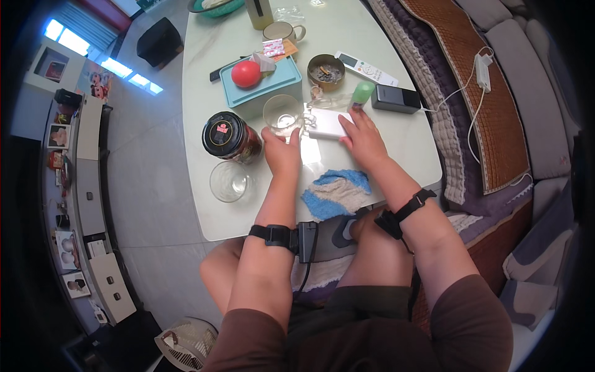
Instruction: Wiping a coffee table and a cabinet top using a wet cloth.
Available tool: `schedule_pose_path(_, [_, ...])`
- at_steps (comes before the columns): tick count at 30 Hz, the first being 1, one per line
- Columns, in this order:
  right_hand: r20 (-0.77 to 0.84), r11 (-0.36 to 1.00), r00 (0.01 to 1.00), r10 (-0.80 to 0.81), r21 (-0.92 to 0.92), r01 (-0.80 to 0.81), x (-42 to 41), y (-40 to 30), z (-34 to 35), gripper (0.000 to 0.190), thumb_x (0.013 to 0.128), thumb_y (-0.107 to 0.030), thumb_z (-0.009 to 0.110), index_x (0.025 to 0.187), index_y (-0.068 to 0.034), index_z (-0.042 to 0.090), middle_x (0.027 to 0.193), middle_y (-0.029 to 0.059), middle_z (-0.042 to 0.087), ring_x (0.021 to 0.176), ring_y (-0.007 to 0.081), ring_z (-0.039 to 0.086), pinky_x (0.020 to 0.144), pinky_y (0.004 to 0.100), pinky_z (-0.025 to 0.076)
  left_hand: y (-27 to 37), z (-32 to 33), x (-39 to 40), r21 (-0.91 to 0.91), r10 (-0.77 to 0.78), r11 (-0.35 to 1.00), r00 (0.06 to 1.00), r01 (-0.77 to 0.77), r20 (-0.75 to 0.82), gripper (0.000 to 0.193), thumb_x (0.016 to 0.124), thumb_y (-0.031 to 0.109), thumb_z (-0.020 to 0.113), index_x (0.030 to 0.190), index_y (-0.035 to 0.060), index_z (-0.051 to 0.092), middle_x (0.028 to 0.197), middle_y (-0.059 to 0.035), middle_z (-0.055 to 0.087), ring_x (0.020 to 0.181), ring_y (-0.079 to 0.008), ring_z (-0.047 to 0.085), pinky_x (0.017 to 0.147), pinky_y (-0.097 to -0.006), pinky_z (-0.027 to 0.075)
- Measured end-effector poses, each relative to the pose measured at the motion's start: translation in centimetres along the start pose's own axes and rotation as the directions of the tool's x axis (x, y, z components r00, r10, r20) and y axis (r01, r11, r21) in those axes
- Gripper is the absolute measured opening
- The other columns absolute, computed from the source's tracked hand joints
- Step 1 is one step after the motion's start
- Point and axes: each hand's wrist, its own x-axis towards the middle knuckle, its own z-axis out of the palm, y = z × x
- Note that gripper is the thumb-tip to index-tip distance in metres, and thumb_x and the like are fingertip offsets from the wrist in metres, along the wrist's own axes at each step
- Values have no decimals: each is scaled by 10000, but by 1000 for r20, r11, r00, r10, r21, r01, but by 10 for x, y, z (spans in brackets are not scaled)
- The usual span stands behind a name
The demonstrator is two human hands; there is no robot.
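Observation:
My left hand (282, 151) has its thumb and fingers at the near side of a clear glass cup (282, 114), gripping its lower part. My right hand (363, 138) rests on a white box (327, 123), fingers spread over its right end. A green-capped bottle (361, 94) stands just beyond those fingers. Left of my left hand are a dark-lidded jar (225, 136) and a second clear glass (228, 181). A blue and white cloth (337, 193) lies crumpled near the table's front edge. Behind the held cup, a red ball-like object (246, 74) sits on a teal lidded box (265, 83).
Farther back are an ashtray with ash (326, 72), a white remote control (367, 69), a black power bank (395, 98) with a white cable, a mug (280, 32) and a green basin (216, 8). A sofa (520, 97) runs along the right; a perforated basket (188, 344) stands on the floor.

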Motion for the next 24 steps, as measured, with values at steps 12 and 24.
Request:
schedule_pose_path(12, [65, 987, 994, 89, 125, -97, -28, -40, -25, 530, 777, -232, 662, 1254, -69, 498, 1334, 160, 437, 1230, 328, 416, 1010, 414, 352, 4, -44, -54, -54, 211, 977, 973, -207, 90, 569, 717, 155, 742, 1152, -41, 433, 819, -111, 585, 680, -221, 570, 628, -319, 460])
schedule_pose_path(24, [235, 997, 970, -61, 52, 50, -77, -58, 0, 617, 841, -355, 573, 1393, -198, 345, 1452, 108, 304, 1347, 295, 272, 1104, 422, 216, 17, -194, 24, 79, 218, 969, 961, -234, 170, 1009, 508, 160, 877, 1337, 96, 307, 1249, -175, 470, 1121, -285, 509, 929, -389, 442])
